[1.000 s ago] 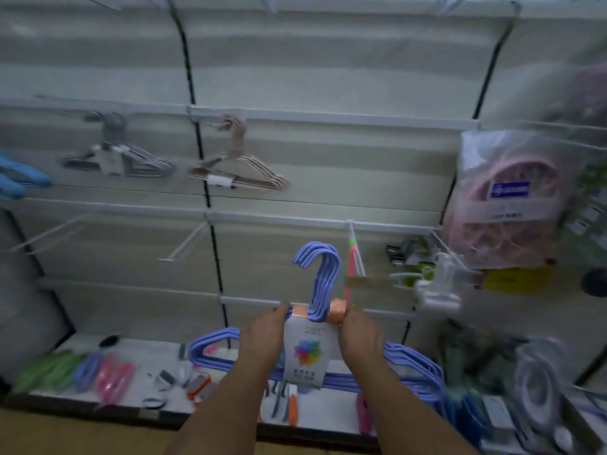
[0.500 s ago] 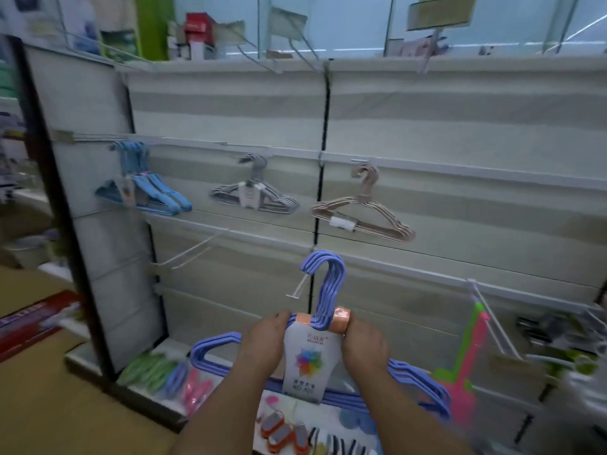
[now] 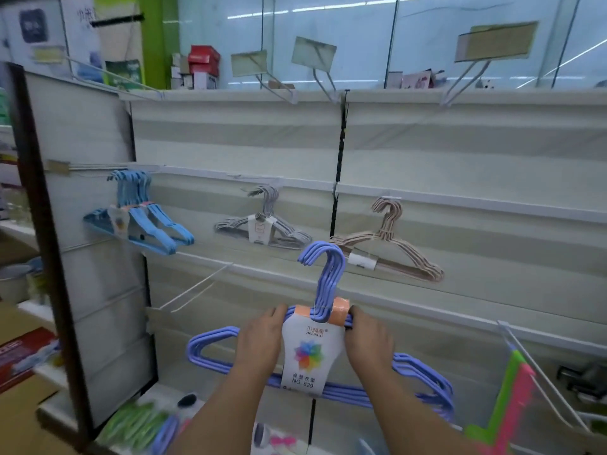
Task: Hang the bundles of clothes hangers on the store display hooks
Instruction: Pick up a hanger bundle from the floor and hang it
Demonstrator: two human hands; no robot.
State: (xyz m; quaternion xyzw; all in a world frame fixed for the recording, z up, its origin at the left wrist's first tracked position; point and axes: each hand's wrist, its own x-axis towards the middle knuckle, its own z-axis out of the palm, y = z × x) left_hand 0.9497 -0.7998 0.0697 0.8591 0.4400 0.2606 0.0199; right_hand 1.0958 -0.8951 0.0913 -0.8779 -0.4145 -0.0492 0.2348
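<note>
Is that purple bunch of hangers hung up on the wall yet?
Not yet. The purple hanger bundle is in the left hand and right hand, its hooks free below the rail.

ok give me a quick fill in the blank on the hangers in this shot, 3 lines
1. Both hands, left and right, grip the ____ hanger bundle.
2. The number of hanger bundles already hanging on the display wall is ____.
3. The beige bundle hangs to the ____ of the grey bundle.

Missing words: purple; three; right
</note>
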